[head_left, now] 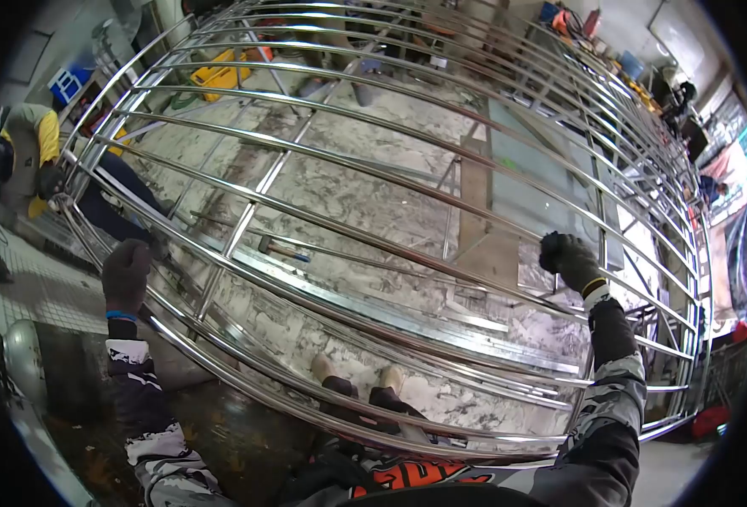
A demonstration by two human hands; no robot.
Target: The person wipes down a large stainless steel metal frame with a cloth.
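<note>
both gloved hands grip rails of steel grille frame point(373, 169) filling the frame: left hand point(126, 275) fisted lower left, right hand point(569, 258) fisted centre right. we judge even grips steady it; co-worker point(31, 152) upper left.

One view only: a head-worn camera looking forward and steeply down. A fisheye lens bends straight lines into arcs and leaves black corners around a round picture. The camera sits close behind a steel bar frame point(373, 169), which fills most of the picture from the lower edge to the top. Both arms enter from the bottom: the left hand point(126, 272) at centre left, the right hand point(569, 260) at centre right, both near the lens. The wearer's shoes point(357, 372) appear at lower centre, on the floor point(340, 190) seen through the bars. Another person point(27, 152) stands at the upper left edge, farther away.
</note>
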